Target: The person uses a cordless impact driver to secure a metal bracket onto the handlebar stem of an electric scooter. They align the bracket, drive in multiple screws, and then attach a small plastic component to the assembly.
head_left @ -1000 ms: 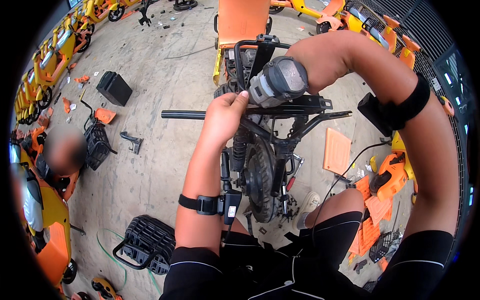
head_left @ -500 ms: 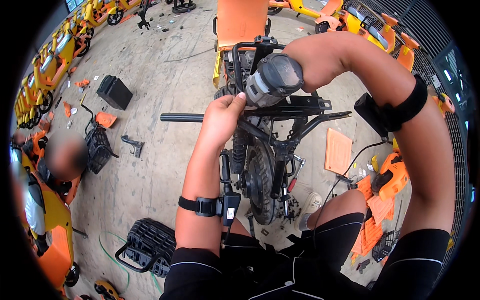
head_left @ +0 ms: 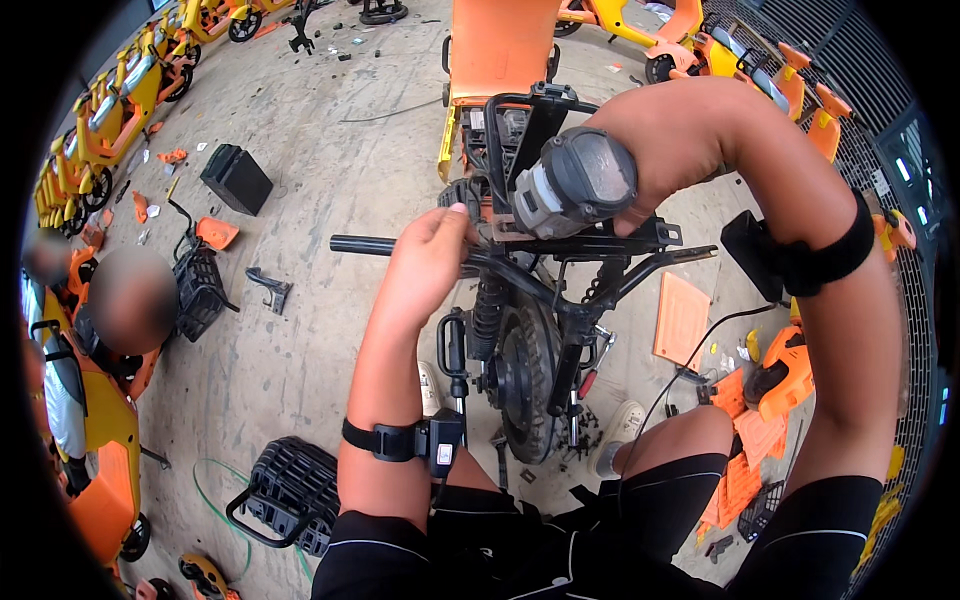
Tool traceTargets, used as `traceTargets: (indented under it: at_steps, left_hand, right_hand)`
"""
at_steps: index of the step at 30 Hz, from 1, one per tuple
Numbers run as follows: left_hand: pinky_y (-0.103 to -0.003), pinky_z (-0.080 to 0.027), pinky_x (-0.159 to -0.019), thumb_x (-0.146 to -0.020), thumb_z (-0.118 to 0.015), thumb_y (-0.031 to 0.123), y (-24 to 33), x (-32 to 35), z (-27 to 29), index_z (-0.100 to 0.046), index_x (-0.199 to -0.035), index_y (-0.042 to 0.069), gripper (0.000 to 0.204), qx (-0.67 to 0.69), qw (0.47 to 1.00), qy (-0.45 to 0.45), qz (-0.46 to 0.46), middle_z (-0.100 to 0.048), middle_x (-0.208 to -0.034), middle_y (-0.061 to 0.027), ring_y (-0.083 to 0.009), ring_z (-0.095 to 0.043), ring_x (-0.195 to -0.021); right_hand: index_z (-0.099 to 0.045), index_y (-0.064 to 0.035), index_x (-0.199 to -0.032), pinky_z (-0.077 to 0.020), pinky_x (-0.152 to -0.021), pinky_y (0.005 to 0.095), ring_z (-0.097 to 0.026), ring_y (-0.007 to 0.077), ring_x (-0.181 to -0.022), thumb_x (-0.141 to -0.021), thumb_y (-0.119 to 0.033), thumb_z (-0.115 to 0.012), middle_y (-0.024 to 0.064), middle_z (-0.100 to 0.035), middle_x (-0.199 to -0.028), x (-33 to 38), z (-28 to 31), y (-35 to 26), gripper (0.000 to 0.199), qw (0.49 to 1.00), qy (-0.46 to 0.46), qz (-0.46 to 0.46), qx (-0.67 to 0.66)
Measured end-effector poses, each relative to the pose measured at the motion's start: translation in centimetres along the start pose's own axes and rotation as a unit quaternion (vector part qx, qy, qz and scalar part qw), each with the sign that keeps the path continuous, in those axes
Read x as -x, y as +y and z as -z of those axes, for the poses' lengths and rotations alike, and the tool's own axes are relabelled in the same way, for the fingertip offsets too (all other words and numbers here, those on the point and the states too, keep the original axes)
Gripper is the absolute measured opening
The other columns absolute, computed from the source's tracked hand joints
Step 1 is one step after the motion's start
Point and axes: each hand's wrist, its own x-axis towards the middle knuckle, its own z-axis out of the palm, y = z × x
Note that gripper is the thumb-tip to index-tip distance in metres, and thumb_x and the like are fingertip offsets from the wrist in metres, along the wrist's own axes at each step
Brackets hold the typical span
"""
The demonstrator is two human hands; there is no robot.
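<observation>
My right hand (head_left: pixel 668 150) is closed round a grey and black cordless power tool (head_left: pixel 575 185), held over the stripped black frame (head_left: pixel 570 295) of an orange and yellow electric bike. The tool's working end is hidden beneath its body. At the frame's left side, my left hand (head_left: pixel 432 255) is closed in a pinch beside a black tube (head_left: pixel 362 244); anything between its fingers is hidden. Under the frame stand the rear wheel (head_left: pixel 530 385) and a coil shock absorber (head_left: pixel 488 320). The bike's orange body panel (head_left: pixel 503 50) rises beyond.
A black battery box (head_left: pixel 237 180) and black plastic crate (head_left: pixel 290 490) lie left. A red-handled ratchet (head_left: pixel 592 375) and scattered bolts lie near the wheel. Orange panels (head_left: pixel 684 320) are on the right floor. A person with a blurred head (head_left: pixel 134 300) is at left, beside parked yellow bikes (head_left: pixel 110 470).
My left hand has drawn left, away from the power tool's body, where its thumb was close before. The tool in my right hand has shifted slightly right and nearer. The view has shifted slightly.
</observation>
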Motion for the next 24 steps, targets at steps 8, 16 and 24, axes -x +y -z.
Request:
traceTargets:
  at_steps: [8,16,24]
  left_hand:
    - [-0.025,-0.034,-0.053,-0.109,-0.053,0.036,0.0,-0.3,-2.0,-0.064,-0.091,0.002,0.040,-0.080,0.995,-0.052,-0.029,-0.050,-0.068,0.0038,-0.0057,-0.041,-0.059]
    - [-0.025,-0.036,-0.056,-0.108,-0.056,0.032,-0.2,-0.3,-2.3,-0.064,-0.089,0.002,0.036,-0.093,0.994,-0.042,-0.045,-0.054,-0.072,0.0036,-0.0055,-0.044,-0.062]
    - [-0.029,-0.043,-0.065,-0.108,-0.054,0.031,0.3,0.0,-2.3,-0.065,-0.096,-0.002,0.036,-0.076,0.996,-0.043,-0.032,-0.060,-0.078,-0.0010,-0.0104,-0.051,-0.070]
  right_hand:
    - [-0.073,-0.0060,-0.110,-0.0550,-0.079,0.0389,-0.071,0.0312,-0.088,-0.075,-0.020,-0.083,0.0133,-0.076,-0.094,0.5,0.0,-1.5,0.039,0.998,0.052,-0.027,-0.007]
    - [-0.071,-0.0005,-0.105,-0.0535,-0.067,0.0351,-0.068,0.0199,-0.069,-0.079,-0.016,-0.075,0.0101,-0.072,-0.080,0.2,-0.5,-1.0,0.030,0.993,-0.026,-0.051,-0.099]
    - [-0.076,0.0018,-0.085,-0.0521,-0.062,0.0338,-0.065,0.0161,-0.063,-0.080,-0.020,-0.074,0.0078,-0.072,-0.075,1.4,-1.1,-4.2,0.022,0.947,-0.032,-0.229,-0.221]
